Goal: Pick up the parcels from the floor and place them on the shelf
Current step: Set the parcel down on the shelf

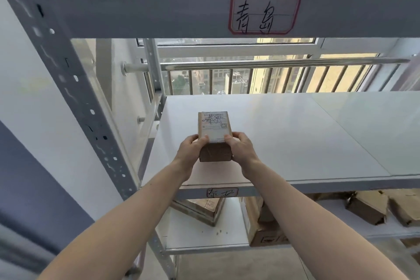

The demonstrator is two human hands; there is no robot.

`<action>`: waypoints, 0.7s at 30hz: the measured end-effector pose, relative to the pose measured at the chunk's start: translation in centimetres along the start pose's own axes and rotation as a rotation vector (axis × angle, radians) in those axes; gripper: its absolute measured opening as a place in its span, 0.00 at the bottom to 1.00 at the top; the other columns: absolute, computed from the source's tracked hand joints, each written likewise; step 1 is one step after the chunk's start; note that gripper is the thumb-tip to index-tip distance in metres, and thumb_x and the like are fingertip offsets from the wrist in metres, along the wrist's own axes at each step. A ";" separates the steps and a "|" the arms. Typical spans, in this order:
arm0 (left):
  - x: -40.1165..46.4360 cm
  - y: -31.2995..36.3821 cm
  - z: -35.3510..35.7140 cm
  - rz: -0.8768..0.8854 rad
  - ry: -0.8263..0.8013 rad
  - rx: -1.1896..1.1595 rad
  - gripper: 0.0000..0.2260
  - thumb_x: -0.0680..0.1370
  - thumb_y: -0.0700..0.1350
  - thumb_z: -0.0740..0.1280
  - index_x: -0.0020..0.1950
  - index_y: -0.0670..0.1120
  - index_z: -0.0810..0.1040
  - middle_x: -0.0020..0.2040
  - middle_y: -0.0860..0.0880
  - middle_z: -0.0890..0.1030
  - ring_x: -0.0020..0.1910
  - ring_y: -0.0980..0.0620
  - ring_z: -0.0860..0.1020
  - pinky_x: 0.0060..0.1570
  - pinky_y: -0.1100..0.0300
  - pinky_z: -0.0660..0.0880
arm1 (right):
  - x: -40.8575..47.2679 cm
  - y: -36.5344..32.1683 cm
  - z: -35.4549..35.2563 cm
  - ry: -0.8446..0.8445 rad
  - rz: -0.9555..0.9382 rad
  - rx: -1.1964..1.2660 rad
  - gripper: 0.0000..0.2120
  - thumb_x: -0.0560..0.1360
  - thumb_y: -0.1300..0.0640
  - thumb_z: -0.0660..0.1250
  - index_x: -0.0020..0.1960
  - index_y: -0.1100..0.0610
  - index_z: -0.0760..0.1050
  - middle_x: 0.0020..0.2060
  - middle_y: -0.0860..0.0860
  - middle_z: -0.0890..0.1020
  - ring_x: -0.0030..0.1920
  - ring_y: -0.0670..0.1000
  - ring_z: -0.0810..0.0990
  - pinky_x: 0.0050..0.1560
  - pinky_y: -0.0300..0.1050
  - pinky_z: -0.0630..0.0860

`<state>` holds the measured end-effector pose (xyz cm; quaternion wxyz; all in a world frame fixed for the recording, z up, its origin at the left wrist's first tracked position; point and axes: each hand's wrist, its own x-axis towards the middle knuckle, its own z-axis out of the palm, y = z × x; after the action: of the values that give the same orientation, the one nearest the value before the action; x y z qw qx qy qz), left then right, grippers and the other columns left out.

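Note:
A small brown cardboard parcel (214, 129) with a white shipping label on top rests on the white middle shelf board (295, 134), near its left front. My left hand (189, 152) grips the parcel's near left corner and my right hand (241, 150) grips its near right corner. Both thumbs lie on the top face. The parcel's near end sits between my palms, its far end points toward the window.
A grey metal shelf frame has an upright (75, 88) at left and a top beam with a handwritten label (264, 13). The lower shelf holds several brown parcels (366, 209). A window with a steel railing (272, 63) is behind.

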<state>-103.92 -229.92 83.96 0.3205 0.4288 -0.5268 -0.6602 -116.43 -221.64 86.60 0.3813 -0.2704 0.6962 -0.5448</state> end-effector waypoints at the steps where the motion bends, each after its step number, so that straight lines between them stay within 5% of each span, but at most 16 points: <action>1: 0.4 0.1 0.2 -0.001 0.001 0.007 0.29 0.69 0.54 0.70 0.67 0.41 0.76 0.61 0.42 0.84 0.61 0.44 0.82 0.67 0.45 0.75 | 0.6 -0.1 0.0 -0.002 0.004 -0.004 0.14 0.79 0.51 0.64 0.63 0.55 0.72 0.59 0.57 0.81 0.59 0.58 0.81 0.62 0.60 0.77; 7: 2.6 0.4 1.0 -0.016 0.002 0.027 0.21 0.76 0.49 0.69 0.67 0.40 0.77 0.61 0.42 0.84 0.60 0.44 0.82 0.67 0.47 0.75 | 3.9 0.4 -0.1 0.005 0.003 -0.014 0.22 0.74 0.46 0.64 0.64 0.55 0.72 0.60 0.57 0.81 0.59 0.58 0.81 0.62 0.61 0.77; 11: 3.5 -0.1 1.0 -0.038 -0.004 0.018 0.17 0.80 0.47 0.67 0.66 0.42 0.77 0.61 0.44 0.84 0.61 0.44 0.82 0.65 0.49 0.76 | 4.6 0.5 -0.3 -0.004 0.014 -0.024 0.18 0.79 0.50 0.64 0.65 0.57 0.72 0.60 0.56 0.81 0.59 0.57 0.81 0.64 0.59 0.76; 17: 3.9 -0.3 0.9 -0.028 0.008 0.047 0.22 0.74 0.54 0.69 0.64 0.45 0.79 0.59 0.46 0.85 0.60 0.46 0.82 0.66 0.47 0.76 | 5.4 1.1 -0.4 -0.011 -0.022 -0.057 0.19 0.81 0.50 0.62 0.68 0.59 0.71 0.62 0.55 0.79 0.60 0.55 0.79 0.61 0.49 0.75; 21: 4.1 -0.5 0.8 -0.008 0.020 0.105 0.25 0.75 0.57 0.68 0.68 0.43 0.76 0.60 0.46 0.84 0.59 0.48 0.82 0.66 0.48 0.76 | 5.7 1.2 -0.7 -0.041 -0.023 -0.069 0.21 0.81 0.47 0.62 0.70 0.58 0.69 0.64 0.55 0.79 0.62 0.54 0.79 0.64 0.51 0.75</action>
<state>-106.35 -233.10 82.59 0.3004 0.4535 -0.5559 -0.6286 -120.16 -225.49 84.17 0.3797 -0.3023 0.7034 -0.5192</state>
